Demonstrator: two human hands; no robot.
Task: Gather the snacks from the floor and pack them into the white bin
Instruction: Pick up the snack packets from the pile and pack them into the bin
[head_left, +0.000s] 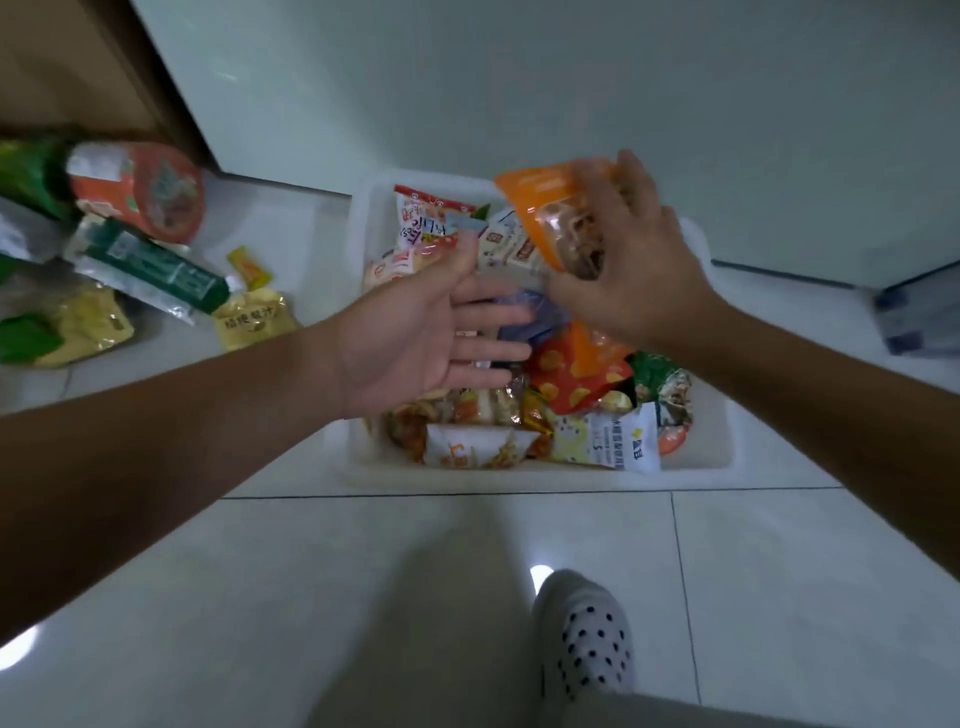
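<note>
- the right hand (639, 270) gripped an orange pouch (550, 213), fingers spread and curled over its clear window, above the far side of the white bin (519, 475).
- the left hand (415, 332) was wide open, palm up, fingers straight, holding nothing, over the bin's middle.
- beneath both hands the bin was heaped with snack packets; a white packet (608, 441) leaned at its near wall.
- left of the bin, on the floor, lay a yellow sachet (254, 319), a green packet (150, 265) and a red tub (150, 192).
- nearer than the bin stood a dotted sock (587, 634).
</note>
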